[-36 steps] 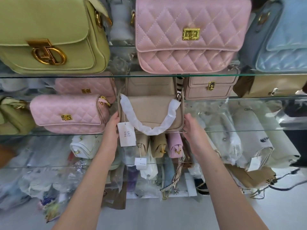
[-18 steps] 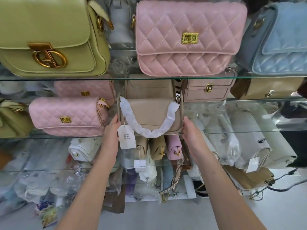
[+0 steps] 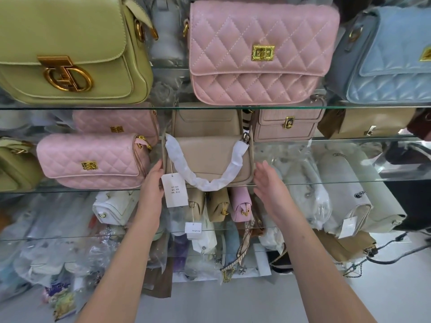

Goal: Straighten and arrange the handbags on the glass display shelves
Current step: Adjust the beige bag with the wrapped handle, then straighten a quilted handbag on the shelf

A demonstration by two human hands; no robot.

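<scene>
A beige handbag (image 3: 210,157) with a paper-wrapped handle and a white price tag (image 3: 174,190) stands upright at the front of the middle glass shelf (image 3: 326,181). My left hand (image 3: 151,183) lies with straight fingers against the bag's left side, by the tag. My right hand (image 3: 268,183) is open just off the bag's right side, fingers straight, a small gap showing. A pink quilted bag (image 3: 93,159) stands to the left on the same shelf. On the top shelf are a green bag (image 3: 70,50), a large pink quilted bag (image 3: 261,52) and a blue bag (image 3: 387,57).
Behind the beige bag stand another beige bag (image 3: 205,120), a taupe clasp bag (image 3: 289,123) and a tan bag (image 3: 363,123). Lower shelves hold several small bags and plastic-wrapped white bags (image 3: 345,201). A dark cable (image 3: 401,250) lies on the floor at right.
My right hand has come off the beige bag's right side and opened. The bag has settled slightly further back on the shelf; my left hand stays at its left side.
</scene>
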